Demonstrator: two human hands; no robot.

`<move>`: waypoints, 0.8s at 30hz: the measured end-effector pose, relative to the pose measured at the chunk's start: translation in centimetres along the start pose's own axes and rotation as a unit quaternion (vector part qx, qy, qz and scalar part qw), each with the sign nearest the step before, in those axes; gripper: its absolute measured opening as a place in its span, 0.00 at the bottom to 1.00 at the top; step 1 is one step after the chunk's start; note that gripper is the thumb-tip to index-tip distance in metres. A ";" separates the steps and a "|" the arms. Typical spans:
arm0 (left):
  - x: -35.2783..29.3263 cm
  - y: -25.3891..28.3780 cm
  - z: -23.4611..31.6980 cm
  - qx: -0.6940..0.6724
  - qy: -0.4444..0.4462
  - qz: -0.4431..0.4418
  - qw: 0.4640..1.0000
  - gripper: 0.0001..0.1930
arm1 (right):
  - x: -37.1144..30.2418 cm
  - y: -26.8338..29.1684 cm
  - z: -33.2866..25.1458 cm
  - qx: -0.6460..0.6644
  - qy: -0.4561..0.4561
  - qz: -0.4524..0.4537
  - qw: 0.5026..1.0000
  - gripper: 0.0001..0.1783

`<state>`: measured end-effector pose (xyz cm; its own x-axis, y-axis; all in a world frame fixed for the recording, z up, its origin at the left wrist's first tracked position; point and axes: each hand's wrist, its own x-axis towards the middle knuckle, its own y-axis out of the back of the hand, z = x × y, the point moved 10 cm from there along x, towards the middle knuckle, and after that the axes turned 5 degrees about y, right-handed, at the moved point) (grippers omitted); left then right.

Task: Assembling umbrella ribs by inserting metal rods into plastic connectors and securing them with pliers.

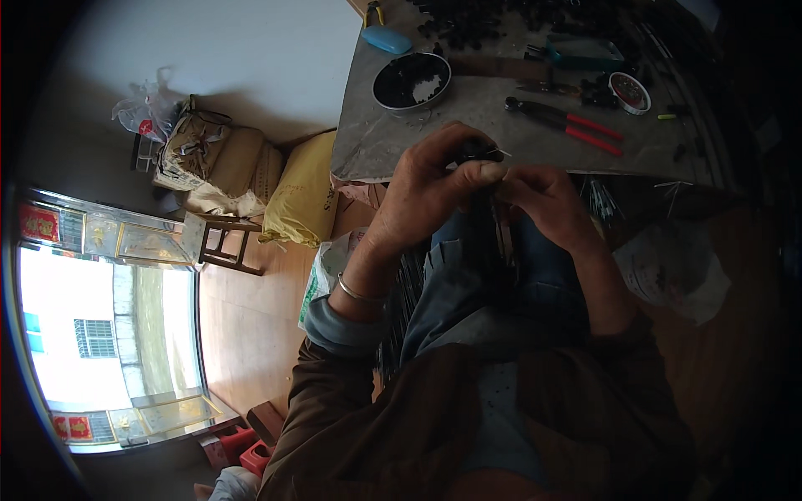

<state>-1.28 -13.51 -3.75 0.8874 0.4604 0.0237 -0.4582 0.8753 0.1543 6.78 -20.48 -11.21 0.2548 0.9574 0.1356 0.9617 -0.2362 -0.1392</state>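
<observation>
- black piece (473, 151) in the left hand (433, 179): plastic, by the look
- desk (355, 138): matt, kinda rough
- bowl (409, 108): shiny metal rim
- pliers (551, 118): smooth plasticky handles
- bracelet (357, 295): polished metal, nice gleam
- yellow sack (305, 196): crinkly plastic, bit of sheen
- floor (251, 313): smooth wood look, semi-glossy

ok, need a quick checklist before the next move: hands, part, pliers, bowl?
1. Black piece held: ok, it sits in the grasp of the left hand.
2. Right hand close to the work: ok, its fingertips are by the left thumb.
3. Right hand's grip secure: cannot tell, whatever is between its fingertips is hidden.
4. Thin pale tip firmly seated: cannot tell, only the end shows, beside the black piece.
5. Pliers free to pick up: ok, lying unheld on the table, probably within reach.
6. Bowl stocked: ok, dark bits inside, part of its pale bottom showing.
</observation>
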 end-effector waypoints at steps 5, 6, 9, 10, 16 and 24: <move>0.4 0.0 0.0 0.031 -0.023 -0.010 0.999 0.15 | -0.1 -0.4 -0.6 -0.009 0.011 -0.016 1.000 0.14; 0.3 -0.3 0.0 0.016 -0.015 -0.039 0.999 0.16 | -0.1 -0.6 -0.6 -0.011 0.006 -0.019 1.000 0.14; 0.2 -1.5 0.6 -0.033 -0.022 -0.088 0.995 0.17 | -0.1 -0.6 -1.3 -0.069 0.021 -0.006 0.997 0.13; 0.1 -2.0 1.1 -0.067 -0.038 -0.111 0.991 0.17 | -0.2 -0.5 -1.5 -0.069 0.021 -0.005 0.997 0.13; 0.1 -2.1 0.7 -0.077 -0.085 -0.162 0.980 0.16 | -0.2 -1.6 -1.4 -0.026 0.019 -0.044 0.998 0.13; 0.1 -2.4 0.7 -0.058 -0.107 -0.149 0.981 0.15 | -0.6 -1.8 -2.3 -0.021 0.053 -0.032 0.998 0.13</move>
<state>-0.03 -15.68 -3.42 0.9673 0.1514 0.2033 -0.1690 0.9830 0.0719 5.08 -21.04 -8.76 0.1992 0.9483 0.2469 0.9793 -0.1831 -0.0867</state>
